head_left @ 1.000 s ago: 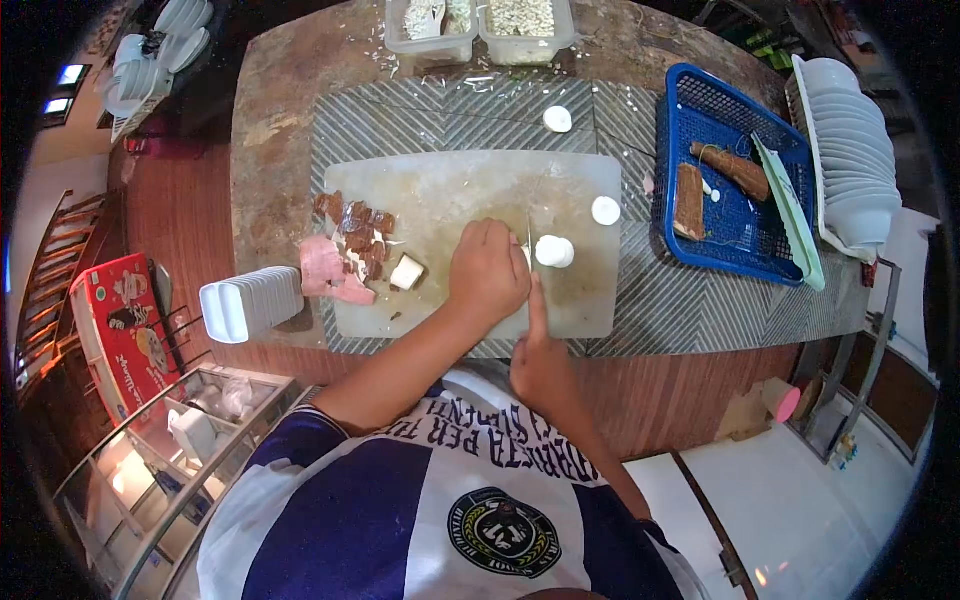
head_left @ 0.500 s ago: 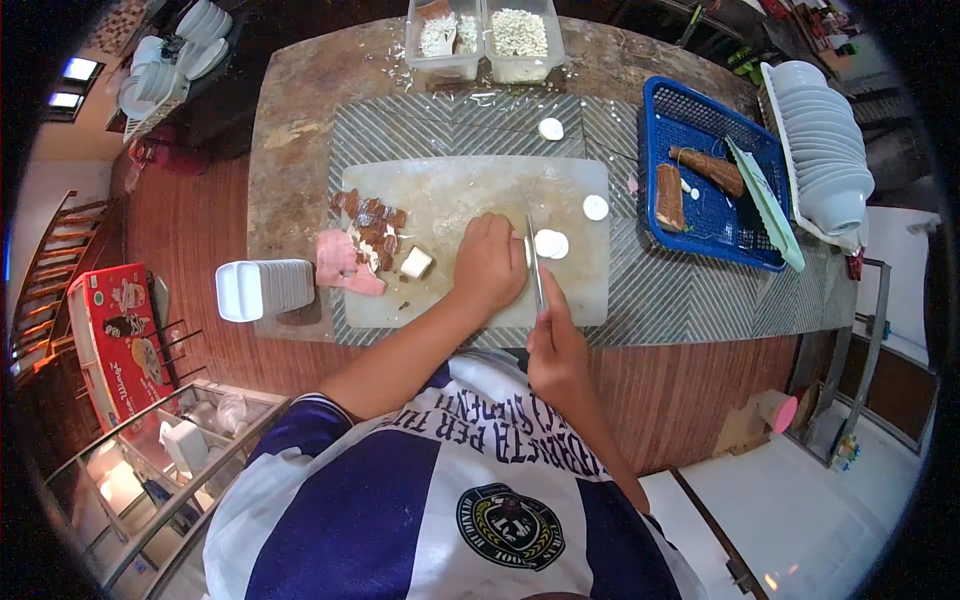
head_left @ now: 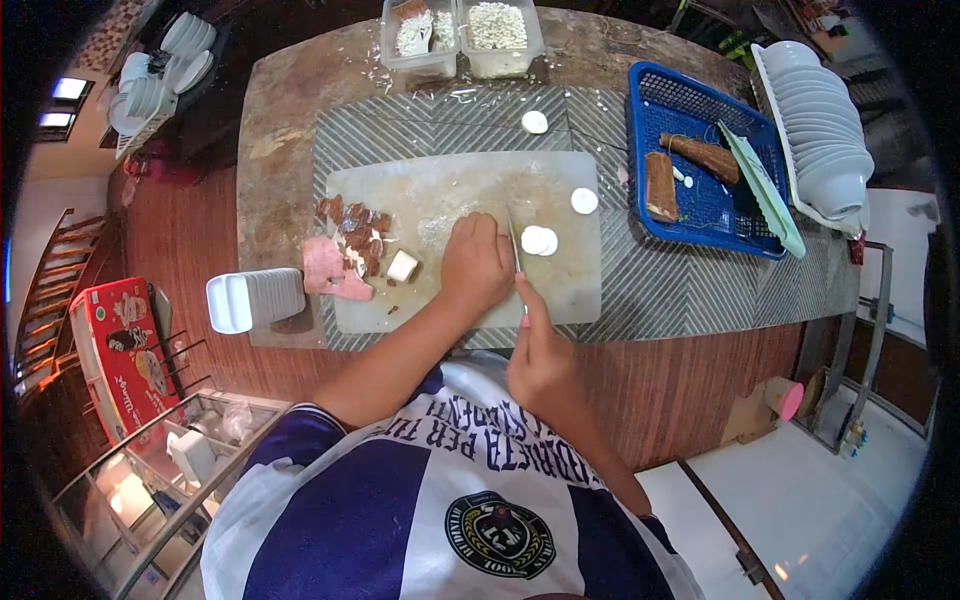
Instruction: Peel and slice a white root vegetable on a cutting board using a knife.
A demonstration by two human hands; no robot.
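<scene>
My right hand (head_left: 540,350) grips a knife (head_left: 516,245), whose narrow blade points away from me over a white cutting board (head_left: 450,185). Close against the blade's left side, my left hand (head_left: 478,262) has its fingers together, pressing down on a piece of peeled cassava root that they mostly cover. Two overlapping round white slices (head_left: 539,240) lie just right of the knife. Another slice (head_left: 584,201) rests near the board's right edge. On the left are a short cassava chunk (head_left: 402,266), brown peelings (head_left: 355,225) and pink peel (head_left: 330,268).
At the back stand two clear tubs (head_left: 498,40) of small white pieces. A blue basket (head_left: 700,235) holds brown cassava roots and a pale green serrated-edged thing. White dishes (head_left: 815,120) fill a rack at right. Stacked white trays (head_left: 255,298) sit at the left table edge.
The whole scene has shifted slightly left in view. The knife still stands beside my left hand, and the white edge that showed between them is now hidden.
</scene>
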